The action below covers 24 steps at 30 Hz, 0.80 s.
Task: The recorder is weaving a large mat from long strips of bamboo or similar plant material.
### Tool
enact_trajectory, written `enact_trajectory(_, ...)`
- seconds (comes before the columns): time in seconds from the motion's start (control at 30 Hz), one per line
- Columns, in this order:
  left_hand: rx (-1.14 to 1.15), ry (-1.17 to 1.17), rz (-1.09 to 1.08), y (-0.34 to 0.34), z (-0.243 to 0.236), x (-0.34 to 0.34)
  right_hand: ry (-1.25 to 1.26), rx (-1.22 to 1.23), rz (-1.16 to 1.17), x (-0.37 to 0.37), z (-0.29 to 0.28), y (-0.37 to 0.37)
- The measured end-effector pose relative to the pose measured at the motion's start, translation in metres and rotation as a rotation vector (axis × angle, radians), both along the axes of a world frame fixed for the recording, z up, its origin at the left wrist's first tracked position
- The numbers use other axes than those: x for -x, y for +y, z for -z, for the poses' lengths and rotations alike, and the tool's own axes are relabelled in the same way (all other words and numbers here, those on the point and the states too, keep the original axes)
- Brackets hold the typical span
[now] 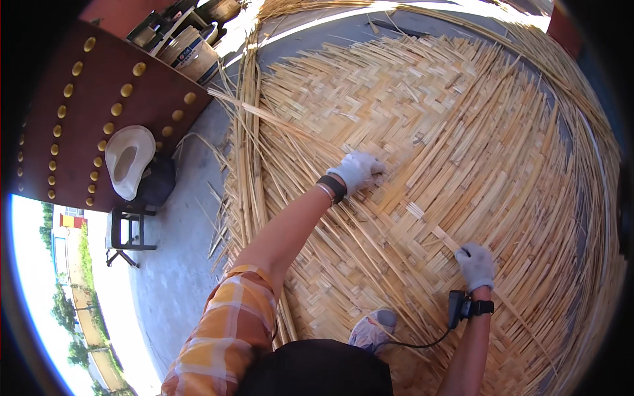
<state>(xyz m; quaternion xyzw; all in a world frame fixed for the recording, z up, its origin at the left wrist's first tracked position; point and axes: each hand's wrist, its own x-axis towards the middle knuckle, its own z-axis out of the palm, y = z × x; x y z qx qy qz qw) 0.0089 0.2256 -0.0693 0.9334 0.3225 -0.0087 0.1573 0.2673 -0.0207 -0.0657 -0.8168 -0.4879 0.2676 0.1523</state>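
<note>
Currently, one woven mat (396, 99) lies beneath two gloved hands: the right hand (475, 265) closes around one flat strip (446, 237); the left hand (361, 171) curls over the mat, its grip unclear.

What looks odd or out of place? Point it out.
Loose strips lie untidily along the left side of the woven mat, unlike its orderly weave. A hollow white object sits tilted by the studded door, odd beside weaving; its kind is unclear. I see no spill.
</note>
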Motion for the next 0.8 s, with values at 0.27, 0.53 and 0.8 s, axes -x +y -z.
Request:
enact_trajectory(0.27, 0.114, -0.186, 0.052, 0.010, 0.014, 0.013, 0.028, 0.006, 0.034, 0.009, -0.027, -0.003)
enact_trajectory(0.53, -0.015, 0.143, -0.022, -0.003, 0.002, -0.007, -0.174, 0.056, 0.046, 0.029, -0.002, 0.008)
enact_trajectory(0.8, -0.488, 0.105, 0.286, -0.020, -0.014, 0.017, -0.233, 0.004, -0.011, 0.058, 0.003, -0.003)
